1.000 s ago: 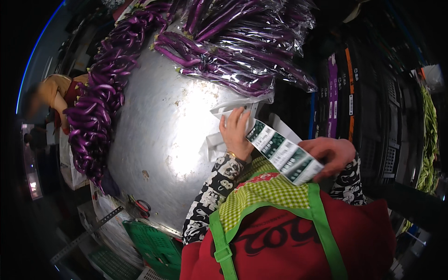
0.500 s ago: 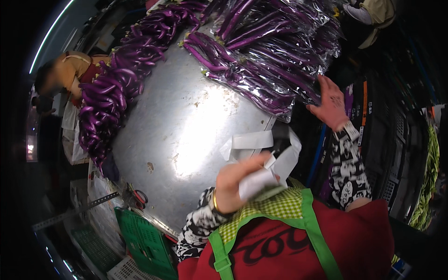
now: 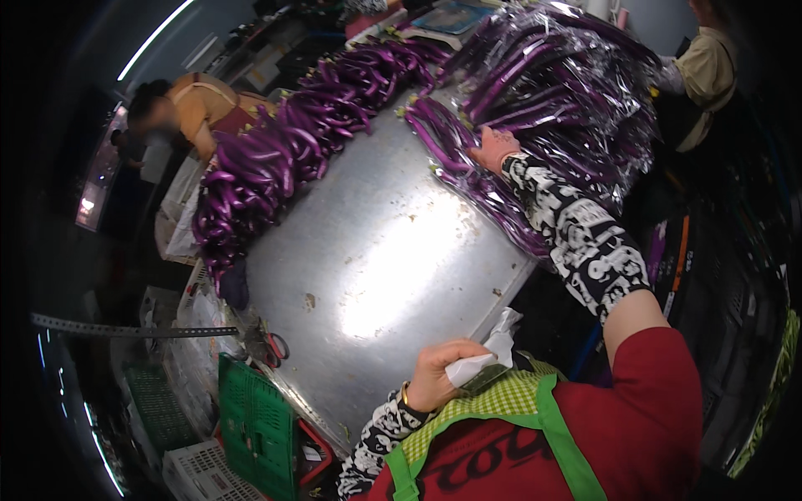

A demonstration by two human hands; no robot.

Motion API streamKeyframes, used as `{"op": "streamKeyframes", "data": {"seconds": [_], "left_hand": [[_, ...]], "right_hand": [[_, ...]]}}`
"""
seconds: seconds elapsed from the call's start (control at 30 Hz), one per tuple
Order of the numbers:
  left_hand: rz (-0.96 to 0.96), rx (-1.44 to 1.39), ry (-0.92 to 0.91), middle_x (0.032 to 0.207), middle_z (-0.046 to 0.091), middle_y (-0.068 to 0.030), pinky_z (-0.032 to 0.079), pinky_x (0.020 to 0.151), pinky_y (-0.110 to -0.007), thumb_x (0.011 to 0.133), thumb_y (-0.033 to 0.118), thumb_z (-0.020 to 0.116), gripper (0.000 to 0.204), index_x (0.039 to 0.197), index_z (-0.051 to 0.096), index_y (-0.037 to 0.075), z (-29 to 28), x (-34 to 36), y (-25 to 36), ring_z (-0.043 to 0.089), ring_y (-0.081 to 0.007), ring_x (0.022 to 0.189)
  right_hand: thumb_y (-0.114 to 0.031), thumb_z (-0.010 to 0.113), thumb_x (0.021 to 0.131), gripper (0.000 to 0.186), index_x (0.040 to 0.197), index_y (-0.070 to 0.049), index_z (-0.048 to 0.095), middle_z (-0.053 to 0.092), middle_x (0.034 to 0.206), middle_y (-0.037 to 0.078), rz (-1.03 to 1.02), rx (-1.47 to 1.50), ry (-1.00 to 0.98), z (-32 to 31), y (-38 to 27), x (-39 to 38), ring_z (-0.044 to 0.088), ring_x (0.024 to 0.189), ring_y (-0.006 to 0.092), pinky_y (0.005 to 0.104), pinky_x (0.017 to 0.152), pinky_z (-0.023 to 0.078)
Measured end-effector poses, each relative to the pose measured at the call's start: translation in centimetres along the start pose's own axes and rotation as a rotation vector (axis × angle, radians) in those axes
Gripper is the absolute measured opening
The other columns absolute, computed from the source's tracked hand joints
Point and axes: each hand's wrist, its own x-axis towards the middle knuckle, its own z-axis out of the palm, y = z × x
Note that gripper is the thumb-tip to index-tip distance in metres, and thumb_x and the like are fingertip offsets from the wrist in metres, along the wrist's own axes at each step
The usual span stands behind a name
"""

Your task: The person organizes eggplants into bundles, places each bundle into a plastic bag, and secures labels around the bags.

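Note:
Low in front of my apron, my left hand [image 3: 436, 374] is closed around a strip of white paper [image 3: 500, 341], which looks like a strip of labels. One end of the paper sticks up past my fingers. My right arm is stretched across the table, and my right hand [image 3: 498, 149] is closed on a bag of eggplants [image 3: 451, 150] at the near left side of the bagged pile. Its fingertips are partly hidden against the clear wrap. Beyond and right of that hand lie many long purple eggplants in clear bags [image 3: 568, 92].
Loose eggplants [image 3: 292, 146] line the far left edge of the metal table [image 3: 334, 250]. Red-handled scissors [image 3: 276, 349] hang at the left corner, above a green crate [image 3: 251, 422]. One person [image 3: 196, 104] stands at the far left, another [image 3: 706, 71] at the far right.
My right hand has moved left and away from me, from the pile's right edge onto a bag of eggplants. The loose loop of white paper has drawn in near my left hand. The view has shifted.

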Motion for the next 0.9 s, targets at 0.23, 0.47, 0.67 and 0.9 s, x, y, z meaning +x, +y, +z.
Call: {"op": "streamKeyframes", "data": {"seconds": [0.23,0.47,0.67,0.9], "left_hand": [[-0.139,-0.368,0.264,0.107,0.062,-0.0052,0.048,0.077,-0.021,0.094,0.009,0.055,0.028,0.12,0.054,-0.002,-0.3,-4.9,-2.4,0.059,-0.0093,0.093],[-0.188,-0.502,0.325,0.091,0.058,-0.001,0.047,0.07,-0.018,0.094,0.008,0.053,0.008,0.1,0.051,0.003,-0.7,-3.4,-3.8,0.056,-0.0056,0.079],[-0.297,-0.537,0.414,0.084,0.062,-0.0024,0.051,0.065,-0.023,0.09,0.002,0.056,0.006,0.095,0.055,0.004,-1.5,-0.2,-3.4,0.061,-0.0092,0.072],[-0.068,-0.704,0.637,0.086,0.066,-0.0072,0.054,0.067,-0.025,0.088,-0.001,0.059,0.005,0.092,0.058,0.002,-5.1,0.5,-4.9,0.064,-0.0117,0.075]], "right_hand": [[-0.034,0.052,0.084,0.045,0.12,-0.007,0.056,0.059,0.121,0.01,0.057,-0.377,-0.1,2.7,-6.4,3.4,0.05,0.116,0.0322,0.0519,0.094,0.032],[-0.036,0.054,0.086,0.051,0.119,0.002,0.05,0.059,0.112,0.022,-0.104,0.516,-0.019,2.0,-13.1,-5.9,0.054,0.107,0.0366,0.044,0.095,0.038],[-0.03,0.059,0.085,0.053,0.127,0.001,0.046,0.058,0.116,0.021,-0.05,1.022,-0.396,14.6,-9.3,-24.1,0.057,0.107,0.0339,0.0393,0.09,0.046],[-0.032,0.053,0.094,0.043,0.122,0.0,0.053,0.061,0.104,0.01,0.077,1.509,-0.773,5.9,-7.6,-23.4,0.058,0.089,0.0161,0.0284,0.082,0.047]]}}
